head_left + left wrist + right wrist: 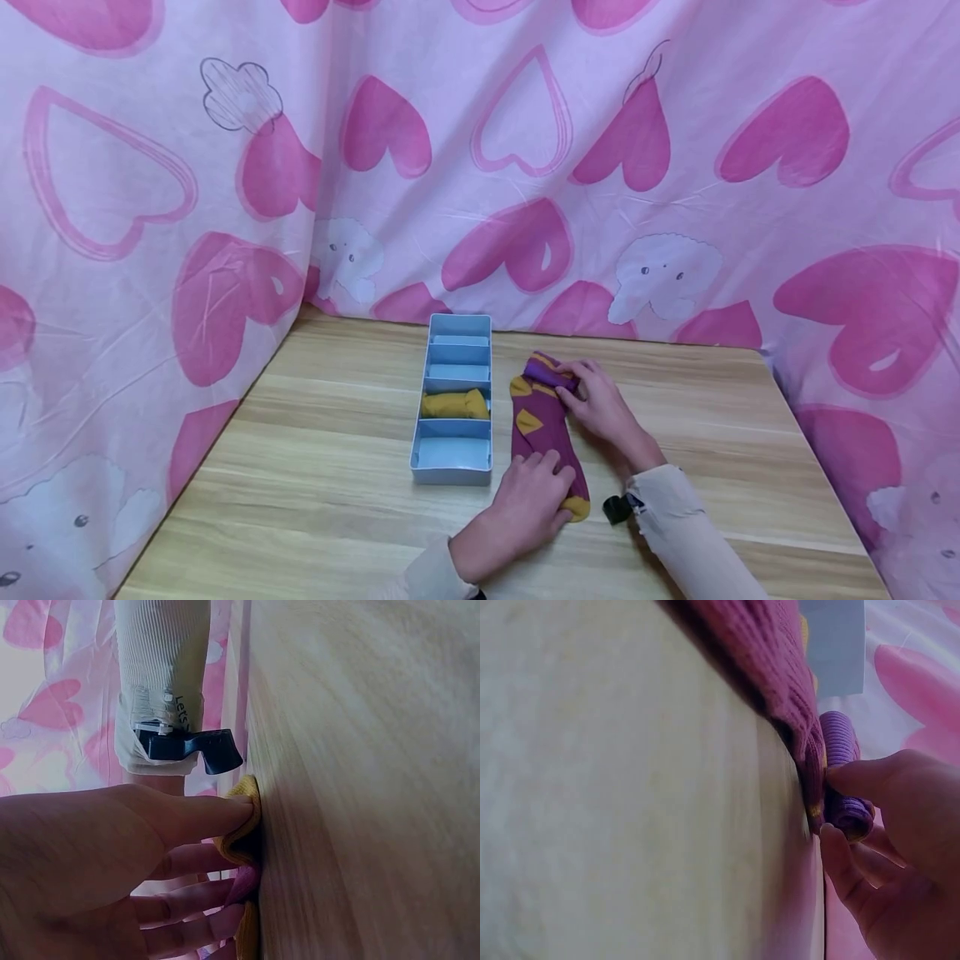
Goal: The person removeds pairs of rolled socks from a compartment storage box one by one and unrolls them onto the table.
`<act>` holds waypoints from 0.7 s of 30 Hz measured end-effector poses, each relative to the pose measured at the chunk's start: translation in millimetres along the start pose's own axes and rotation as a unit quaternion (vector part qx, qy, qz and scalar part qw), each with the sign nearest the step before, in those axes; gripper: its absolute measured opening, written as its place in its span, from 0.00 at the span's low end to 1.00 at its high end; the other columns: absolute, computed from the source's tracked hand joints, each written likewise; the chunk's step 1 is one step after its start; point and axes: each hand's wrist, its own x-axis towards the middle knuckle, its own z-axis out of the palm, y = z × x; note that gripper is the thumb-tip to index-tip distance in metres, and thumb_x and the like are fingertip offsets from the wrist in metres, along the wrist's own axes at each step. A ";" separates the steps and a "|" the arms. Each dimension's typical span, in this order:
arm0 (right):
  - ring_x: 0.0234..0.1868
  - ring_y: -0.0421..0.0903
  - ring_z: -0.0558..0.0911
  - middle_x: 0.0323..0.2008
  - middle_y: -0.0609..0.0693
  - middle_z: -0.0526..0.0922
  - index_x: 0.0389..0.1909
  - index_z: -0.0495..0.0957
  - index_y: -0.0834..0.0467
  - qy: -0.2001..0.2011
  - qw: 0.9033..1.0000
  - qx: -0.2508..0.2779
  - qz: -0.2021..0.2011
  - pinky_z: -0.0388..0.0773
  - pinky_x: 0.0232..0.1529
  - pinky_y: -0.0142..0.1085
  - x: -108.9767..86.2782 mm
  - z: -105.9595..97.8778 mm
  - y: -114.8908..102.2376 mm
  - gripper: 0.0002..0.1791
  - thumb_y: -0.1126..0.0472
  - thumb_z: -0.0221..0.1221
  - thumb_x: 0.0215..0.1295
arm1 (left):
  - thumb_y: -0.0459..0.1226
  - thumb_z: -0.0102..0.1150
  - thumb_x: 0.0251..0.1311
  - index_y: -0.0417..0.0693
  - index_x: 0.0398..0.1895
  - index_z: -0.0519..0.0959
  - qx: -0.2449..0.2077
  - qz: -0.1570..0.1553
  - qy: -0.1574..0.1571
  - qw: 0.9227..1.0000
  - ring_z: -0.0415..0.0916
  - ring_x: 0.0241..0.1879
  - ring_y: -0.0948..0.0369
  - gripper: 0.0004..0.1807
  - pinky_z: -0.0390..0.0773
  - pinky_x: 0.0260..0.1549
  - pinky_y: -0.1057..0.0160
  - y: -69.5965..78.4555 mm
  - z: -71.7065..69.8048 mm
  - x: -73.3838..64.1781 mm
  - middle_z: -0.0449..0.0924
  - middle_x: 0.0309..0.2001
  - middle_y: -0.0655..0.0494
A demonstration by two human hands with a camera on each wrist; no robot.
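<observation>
A maroon pair of socks [551, 442] with mustard heels and toes lies lengthwise on the table, one sock over the other. At the far end its cuff is rolled into a purple ribbed roll [840, 742]. My right hand [603, 408] pinches this roll by its right end, thumb and fingertips around it in the right wrist view. My left hand [525, 500] rests on the near end. In the left wrist view its thumb presses the mustard toe [251, 791], which is slightly bunched, while the extended fingers [187, 900] touch the sock.
Left of the socks stands a grey-blue organizer box [452, 477] with several compartments in a row. One holds a rolled mustard sock bundle [453, 405]. A pink heart-patterned curtain [525, 167] hangs along the table's back and sides. A black wrist mount [621, 508] sits on the right sleeve.
</observation>
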 end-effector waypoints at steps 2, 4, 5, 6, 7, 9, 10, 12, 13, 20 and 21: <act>0.65 0.61 0.81 0.63 0.59 0.80 0.64 0.82 0.54 -0.003 1.000 -0.005 0.001 0.79 0.66 0.61 0.8 0.5 2.0 0.19 0.60 0.67 0.75 | 0.58 0.75 0.64 0.61 0.57 0.84 -0.001 0.001 -0.002 1.000 0.81 0.45 0.61 0.23 0.81 0.41 0.60 -0.2 -0.2 0.1 0.80 0.49 0.60; 0.66 0.63 0.80 0.65 0.61 0.80 0.65 0.82 0.56 -0.001 1.000 -0.008 -0.004 0.79 0.66 0.61 1.8 1.1 4.1 0.20 0.62 0.67 0.75 | 0.58 0.75 0.64 0.61 0.57 0.84 -0.003 0.001 -0.004 1.000 0.81 0.45 0.61 0.23 0.81 0.40 0.61 -0.3 -0.4 0.3 0.81 0.49 0.60; 0.67 0.63 0.79 0.67 0.62 0.79 0.65 0.83 0.57 0.001 1.000 -0.011 -0.008 0.78 0.67 0.61 2.3 1.5 5.1 0.19 0.62 0.67 0.75 | 0.58 0.75 0.64 0.61 0.57 0.84 -0.005 0.001 -0.006 1.000 0.81 0.45 0.61 0.23 0.81 0.40 0.61 -0.3 -0.8 0.6 0.81 0.49 0.61; 0.68 0.64 0.79 0.68 0.64 0.78 0.64 0.83 0.59 0.005 1.000 -0.014 -0.012 0.78 0.67 0.60 2.9 1.8 6.0 0.19 0.62 0.66 0.76 | 0.58 0.74 0.64 0.61 0.57 0.84 -0.006 0.000 -0.008 1.000 0.80 0.45 0.61 0.23 0.81 0.40 0.61 -0.4 -1.1 0.9 0.81 0.50 0.61; 0.69 0.64 0.78 0.69 0.64 0.78 0.64 0.84 0.60 0.008 1.000 -0.017 -0.013 0.78 0.67 0.60 3.4 1.9 6.4 0.19 0.63 0.66 0.76 | 0.58 0.74 0.64 0.61 0.57 0.84 -0.007 0.000 -0.009 1.000 0.80 0.45 0.61 0.23 0.81 0.40 0.61 -0.4 -1.5 1.1 0.81 0.50 0.61; 0.68 0.64 0.78 0.69 0.65 0.78 0.63 0.85 0.62 0.013 1.000 -0.021 -0.016 0.78 0.66 0.58 4.0 1.5 6.7 0.18 0.63 0.65 0.76 | 0.58 0.74 0.64 0.61 0.57 0.84 -0.008 -0.001 -0.010 1.000 0.81 0.46 0.61 0.23 0.81 0.41 0.61 -0.4 -1.7 1.4 0.81 0.50 0.61; 0.68 0.63 0.78 0.69 0.64 0.78 0.63 0.85 0.63 0.015 0.999 -0.024 -0.016 0.79 0.66 0.58 4.1 1.0 6.4 0.18 0.63 0.65 0.76 | 0.58 0.74 0.64 0.61 0.58 0.84 -0.008 -0.001 -0.011 1.000 0.81 0.46 0.61 0.23 0.82 0.41 0.61 -0.3 -1.9 1.4 0.81 0.50 0.61; 0.65 0.62 0.80 0.66 0.63 0.81 0.64 0.85 0.62 0.017 0.999 -0.030 -0.016 0.80 0.63 0.57 4.0 0.1 6.2 0.19 0.63 0.65 0.76 | 0.58 0.75 0.64 0.61 0.57 0.84 -0.007 -0.002 -0.010 1.000 0.81 0.46 0.61 0.23 0.82 0.42 0.60 -0.2 -1.6 1.3 0.81 0.50 0.60; 0.64 0.61 0.81 0.64 0.62 0.82 0.64 0.84 0.61 0.018 0.999 -0.032 -0.017 0.81 0.62 0.58 4.4 -0.3 6.3 0.19 0.63 0.65 0.76 | 0.58 0.75 0.64 0.61 0.57 0.84 -0.007 -0.002 -0.010 1.000 0.81 0.46 0.61 0.23 0.82 0.42 0.60 -0.2 -1.6 1.3 0.81 0.50 0.60; 0.54 0.56 0.87 0.56 0.58 0.88 0.58 0.84 0.55 0.039 0.999 -0.032 -0.014 0.83 0.54 0.56 4.9 -2.6 5.9 0.13 0.63 0.65 0.76 | 0.57 0.75 0.64 0.61 0.56 0.84 -0.010 -0.001 -0.011 1.000 0.81 0.46 0.61 0.23 0.83 0.43 0.60 -0.2 -2.2 0.8 0.81 0.50 0.60; 0.53 0.56 0.87 0.56 0.57 0.89 0.57 0.85 0.55 0.040 0.999 -0.034 -0.011 0.84 0.53 0.56 4.9 -2.7 5.7 0.12 0.63 0.65 0.76 | 0.57 0.75 0.64 0.61 0.56 0.84 -0.011 -0.001 -0.011 1.000 0.81 0.46 0.62 0.22 0.83 0.42 0.60 -0.2 -2.3 0.7 0.81 0.50 0.60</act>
